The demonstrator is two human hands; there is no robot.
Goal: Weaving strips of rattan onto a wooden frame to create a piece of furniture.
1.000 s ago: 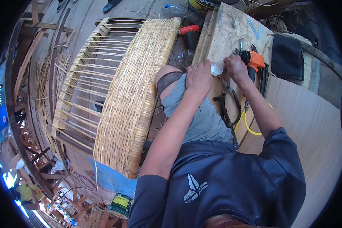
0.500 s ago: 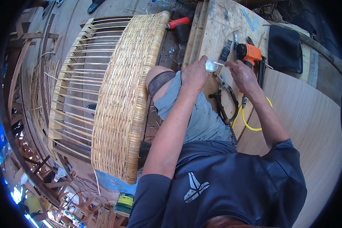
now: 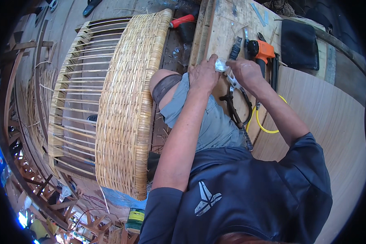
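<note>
My left hand (image 3: 204, 76) is closed on a small shiny, silvery-clear thing (image 3: 220, 65) whose kind I cannot make out. Close against its right side, my right hand (image 3: 247, 74) is closed, fingertips together; whatever they pinch is hidden. Below the hands, garden shears (image 3: 235, 83) with dark handles lie on the wooden bench. Just beyond the fingers is a dark ribbed tool handle (image 3: 234, 51). An orange and black air nailer (image 3: 265, 50) rests beside my right hand, its yellow hose (image 3: 265, 128) curling under my forearm.
A partly woven rattan frame (image 3: 124, 105) stands to my left, bare strands on its far side. A red-handled tool (image 3: 183, 20) lies beyond it. A black pouch (image 3: 300, 44) sits at the bench's far right, and a pale wood-grain board (image 3: 313, 105) covers the right side.
My right hand has moved in against the shiny thing; the thin white strip seen between its fingers before is now hidden. The whole view has shifted slightly.
</note>
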